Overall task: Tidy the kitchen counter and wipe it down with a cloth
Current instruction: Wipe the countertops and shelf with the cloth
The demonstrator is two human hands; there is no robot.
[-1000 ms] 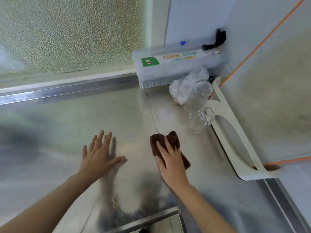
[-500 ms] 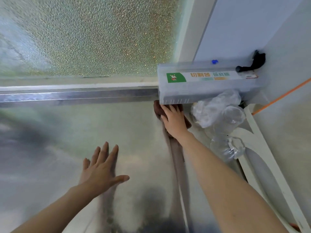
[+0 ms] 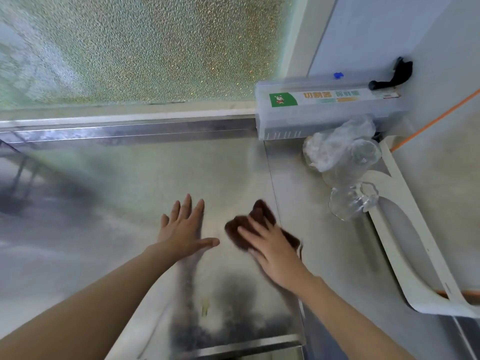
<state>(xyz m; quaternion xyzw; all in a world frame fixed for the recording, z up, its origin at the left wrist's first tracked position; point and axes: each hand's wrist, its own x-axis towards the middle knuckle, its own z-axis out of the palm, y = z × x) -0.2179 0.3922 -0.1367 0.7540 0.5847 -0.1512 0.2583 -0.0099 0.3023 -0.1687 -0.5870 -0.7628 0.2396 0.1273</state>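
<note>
The left hand (image 3: pixel 184 229) is lying flat, palm down, fingers straight and slightly spread, thumb pointing right. The right hand (image 3: pixel 272 249) is pressing palm down with fingers extended forward-left. Both bare forearms are extending from the lower edge.

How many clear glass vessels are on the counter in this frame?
2 that I can make out: one glass beside the crumpled plastic bag under the cling-film dispenser, one glass pitcher nearer the camera. The bag may hide more.

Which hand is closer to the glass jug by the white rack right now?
Right. The right hand, pressing the brown cloth, lies just left of the glass jug; the left hand rests farther left.
</note>
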